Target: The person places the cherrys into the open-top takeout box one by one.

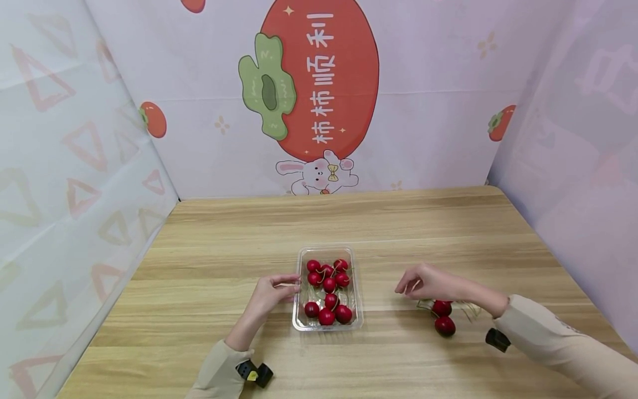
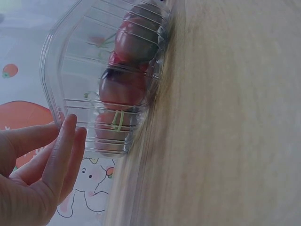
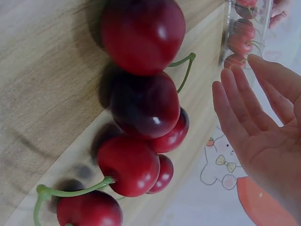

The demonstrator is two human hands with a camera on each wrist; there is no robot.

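A clear plastic box (image 1: 358, 317) of red cherries stands on the table, several of them with green stems. At its left rim is my left hand (image 1: 267, 297), its fingertips touching the plastic. The left wrist view shows the fairly straight fingers (image 2: 60, 153) against the box's edge, with dark cherries (image 2: 123, 87) behind the clear wall. Right of the box, my right hand (image 1: 430, 281) hovers with loosely bent fingers and nothing in them. Several loose cherries (image 3: 143, 35) lie beside it on the wood; the wrist and forearm partly hide them in the head view.
The wooden table (image 1: 219, 238) bears the box and the loose cherries. Printed cloth (image 1: 423, 111) hangs behind the table's far edge, and more cloth walls (image 1: 75, 166) stand along both sides. Thin green stems (image 1: 471, 311) show beneath the right forearm.
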